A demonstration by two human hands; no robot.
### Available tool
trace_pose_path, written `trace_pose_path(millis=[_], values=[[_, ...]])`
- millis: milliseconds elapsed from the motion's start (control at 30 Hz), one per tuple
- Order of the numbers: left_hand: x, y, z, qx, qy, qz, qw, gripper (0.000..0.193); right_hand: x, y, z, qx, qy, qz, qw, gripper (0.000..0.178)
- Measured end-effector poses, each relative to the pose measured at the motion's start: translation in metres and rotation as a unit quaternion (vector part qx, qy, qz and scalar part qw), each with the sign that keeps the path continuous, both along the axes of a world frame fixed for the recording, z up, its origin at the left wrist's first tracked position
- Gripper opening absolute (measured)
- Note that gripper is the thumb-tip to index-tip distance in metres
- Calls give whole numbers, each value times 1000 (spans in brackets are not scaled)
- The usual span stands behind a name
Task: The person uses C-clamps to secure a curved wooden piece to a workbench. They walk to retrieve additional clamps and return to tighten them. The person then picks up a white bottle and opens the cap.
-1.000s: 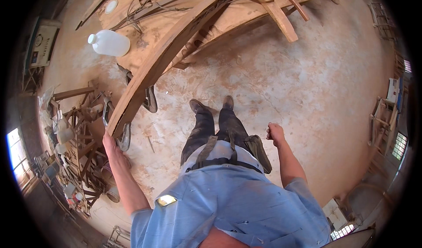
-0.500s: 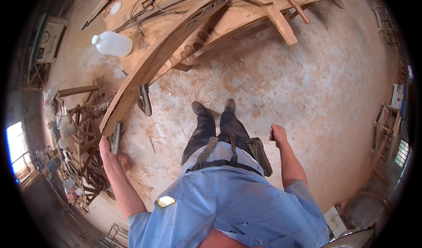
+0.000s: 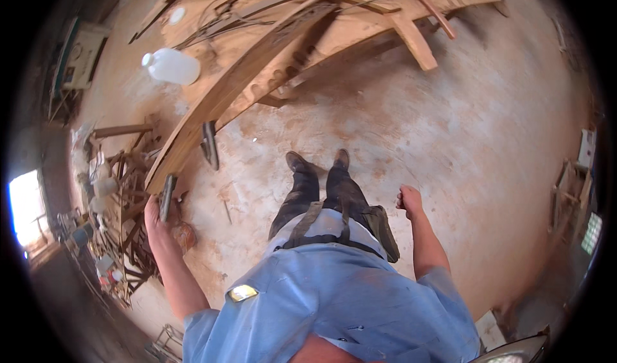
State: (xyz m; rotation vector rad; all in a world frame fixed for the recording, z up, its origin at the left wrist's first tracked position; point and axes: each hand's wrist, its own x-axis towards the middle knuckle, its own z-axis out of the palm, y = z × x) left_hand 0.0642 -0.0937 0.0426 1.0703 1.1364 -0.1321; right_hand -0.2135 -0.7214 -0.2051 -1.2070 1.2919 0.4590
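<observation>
A long curved wooden beam [image 3: 222, 93] slants from the table to its near end at my left. My left hand [image 3: 153, 210] is at that near end, beside the grey bar of a clamp [image 3: 168, 198]. Its fingers are hidden behind the wood and the clamp, so I cannot see their grip. A second dark clamp-like piece [image 3: 209, 144] hangs from the beam farther up. My right hand [image 3: 409, 199] hangs out at my right side over the floor, its fingers curled in a loose fist, with nothing seen protruding.
The wooden tabletop [image 3: 360, 25] carries a white plastic bottle [image 3: 173, 66], thin cables and further strips of wood. One short board [image 3: 413, 40] juts over its near edge. Scrap wood [image 3: 132, 202] is heaped at my left. A cream and green box-shaped machine [image 3: 82, 55] stands far left.
The view has shifted slightly, so the table and my feet sit a little farther right. My left hand and the beam's near end are slightly farther forward. The right hand stays curled.
</observation>
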Motion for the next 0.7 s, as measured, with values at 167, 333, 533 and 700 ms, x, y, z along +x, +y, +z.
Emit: trace_pose_path(millis=[167,333,533,700], values=[[10,-28,20,69,18,-27,997,20,-4,-3,-4,3,-4,-12,1000,23],[1,5,4,-20,-36,18,999,13,1,-4,-1,11,-3,-11,1000,20],[-14,3,-22,88,-127,-26,988,24,7,-7,3,12,7,12,1000,20],[-25,-4,-26,126,-166,-57,976,26,15,-7,14,-11,9,34,999,21]])
